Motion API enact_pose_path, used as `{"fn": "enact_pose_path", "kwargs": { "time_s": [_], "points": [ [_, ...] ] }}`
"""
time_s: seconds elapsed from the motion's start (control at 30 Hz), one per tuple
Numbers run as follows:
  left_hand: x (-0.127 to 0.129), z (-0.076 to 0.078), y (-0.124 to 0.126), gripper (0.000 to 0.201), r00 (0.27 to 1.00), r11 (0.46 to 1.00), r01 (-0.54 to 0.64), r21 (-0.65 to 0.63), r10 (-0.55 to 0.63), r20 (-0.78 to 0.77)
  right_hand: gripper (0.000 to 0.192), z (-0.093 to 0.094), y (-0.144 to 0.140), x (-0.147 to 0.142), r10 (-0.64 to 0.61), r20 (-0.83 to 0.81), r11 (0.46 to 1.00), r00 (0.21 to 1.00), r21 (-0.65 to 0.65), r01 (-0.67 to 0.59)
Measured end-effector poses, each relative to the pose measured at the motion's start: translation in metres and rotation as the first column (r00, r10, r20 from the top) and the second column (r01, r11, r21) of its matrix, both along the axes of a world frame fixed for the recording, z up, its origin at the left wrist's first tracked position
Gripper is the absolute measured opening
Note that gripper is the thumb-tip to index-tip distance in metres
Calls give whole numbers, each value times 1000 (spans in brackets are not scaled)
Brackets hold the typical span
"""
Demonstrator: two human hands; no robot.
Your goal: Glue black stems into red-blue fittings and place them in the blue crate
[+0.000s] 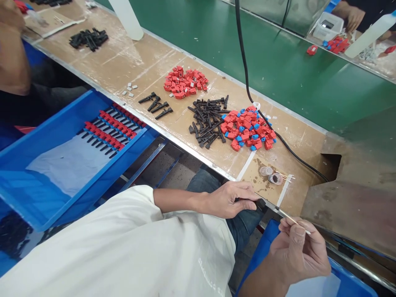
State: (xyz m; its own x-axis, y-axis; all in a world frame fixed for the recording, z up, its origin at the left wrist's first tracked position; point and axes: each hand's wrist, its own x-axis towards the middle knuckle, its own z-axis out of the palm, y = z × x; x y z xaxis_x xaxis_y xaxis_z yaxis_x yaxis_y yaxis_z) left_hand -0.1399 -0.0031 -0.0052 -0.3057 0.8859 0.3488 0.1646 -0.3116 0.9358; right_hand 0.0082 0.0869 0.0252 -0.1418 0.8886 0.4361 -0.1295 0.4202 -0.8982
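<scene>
Our left hand (230, 200) pinched a black piece (260, 203) beside the bench (233, 163), seemingly to leave its end exposed; our right hand's (300, 251) fingers gripped a cotton swab (288, 215), dark tip towards it.

I see a black part (260, 203) held right of centre in the lower half, mostly covered, its blocky end showing. Just right of it, apart, I have a thin cotton swab (289, 218) slanting toward the lower right, its upper end dark, its lower end white.
</scene>
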Motion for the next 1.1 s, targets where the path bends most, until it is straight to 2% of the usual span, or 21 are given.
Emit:
{"fn": "enact_pose_path", "kwargs": {
  "time_s": [0.07, 0.17, 0.27, 0.33, 0.4, 0.73, 0.87, 1.0, 1.1],
  "points": [
    [0, 0, -1, 36, 1000, 1000, -1, -9, 1, -4, 10, 0, 2, 2, 10, -33, 995, 999, -96, -13],
    [0, 0, -1, 39, 1000, 1000, 3, -22, -2, 23, 11, 5, 5, 7, 201, -74, 963, 977, -170, -211],
    [-2, 0, 0, 40, 998, 999, 12, -35, -10, 55, 11, 11, 8, 12, 445, -6, 890, 895, -105, -443],
    [-3, 0, 1, 38, 996, 999, 26, -34, -23, 81, 10, 13, 10, 15, 525, 118, 850, 843, -30, -526],
    [-5, 0, 2, 36, 995, 999, 37, -29, -35, 95, 11, 14, 11, 16, 548, 239, 823, 801, 15, -568],
    [-8, -3, 1, 43, 987, 993, 84, -77, -73, 143, 10, 6, 11, 14, 517, 408, 803, 752, 75, -592],
    [-9, -5, 2, 43, 980, 989, 99, -106, -79, 183, 10, 8, 8, 17, 547, 395, 784, 738, 68, -617],
    [-10, -3, 2, 43, 976, 988, 116, -100, -95, 194, 8, 10, 6, 18, 519, 253, 839, 816, 29, -543],
    [-10, -2, 1, 42, 976, 985, 121, -120, -97, 195, 7, 10, 7, 15, 468, 226, 872, 854, 41, -488]
  ]
}}
